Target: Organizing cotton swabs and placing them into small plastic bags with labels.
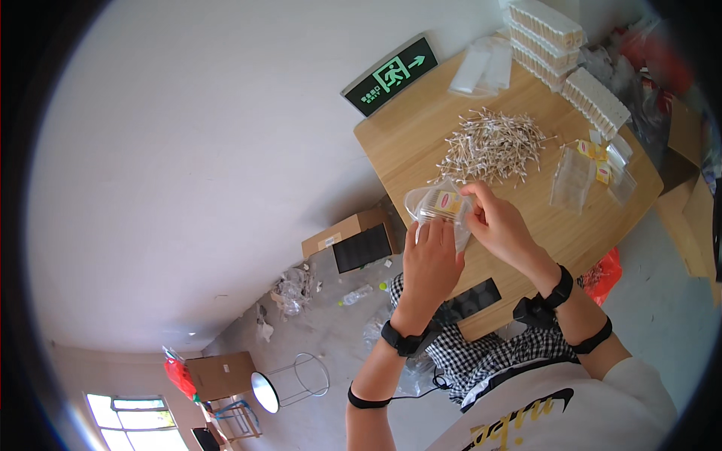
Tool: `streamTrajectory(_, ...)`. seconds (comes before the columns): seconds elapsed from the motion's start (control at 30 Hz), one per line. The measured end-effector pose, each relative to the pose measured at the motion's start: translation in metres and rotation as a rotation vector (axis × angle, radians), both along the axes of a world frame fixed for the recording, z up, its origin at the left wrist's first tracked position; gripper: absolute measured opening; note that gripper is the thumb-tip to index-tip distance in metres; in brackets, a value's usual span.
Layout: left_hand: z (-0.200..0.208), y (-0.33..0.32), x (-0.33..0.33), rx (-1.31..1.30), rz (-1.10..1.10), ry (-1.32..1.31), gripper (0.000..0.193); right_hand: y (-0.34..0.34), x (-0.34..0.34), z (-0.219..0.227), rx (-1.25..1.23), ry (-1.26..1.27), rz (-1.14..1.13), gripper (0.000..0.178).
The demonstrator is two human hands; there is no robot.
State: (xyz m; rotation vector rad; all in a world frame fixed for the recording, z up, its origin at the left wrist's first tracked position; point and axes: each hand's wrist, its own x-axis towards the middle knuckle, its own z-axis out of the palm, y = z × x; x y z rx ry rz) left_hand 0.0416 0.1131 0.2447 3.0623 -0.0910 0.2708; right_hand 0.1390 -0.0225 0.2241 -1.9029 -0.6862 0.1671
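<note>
Well left of the swab pile (492,146) and nearer the person, a round-seated stool (265,392) stands on the floor. A cardboard box (352,230) sits less far to the pile's left, beside the counter (410,139). A green-and-black sign (391,73) with a running figure is to the pile's upper left. On the pile's near side, a little left, the left hand (432,263) has its fingers curled closed over the lower end of a clear bag (442,203), which holds swabs and a yellow-and-red label. The right hand (500,229), just below the pile, is mostly closed, thumb and forefinger gripping the bag's right edge. A dark phone-like slab (474,301) lies well below the pile. Right of the pile are clear sleeves (573,179) with yellow labels; white-topped swab stacks (545,41) stand to its upper right.
</note>
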Motion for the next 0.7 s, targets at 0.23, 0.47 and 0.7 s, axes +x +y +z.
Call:
streamTrajectory(0.23, 0.011, 0.004, 0.01, -0.049, -0.089, -0.007, 0.043, -0.01, -0.001, 0.003, 0.039, 0.044, 0.011, 0.034)
streamTrajectory(0.47, 0.015, 0.0, 0.007, -0.096, -0.183, 0.009, 0.039, -0.023, -0.009, 0.008, 0.048, 0.087, -0.006, 0.038)
streamTrajectory(0.7, 0.017, -0.004, 0.005, -0.131, -0.145, 0.039, 0.045, -0.03, -0.014, 0.009, 0.068, 0.108, -0.005, 0.038)
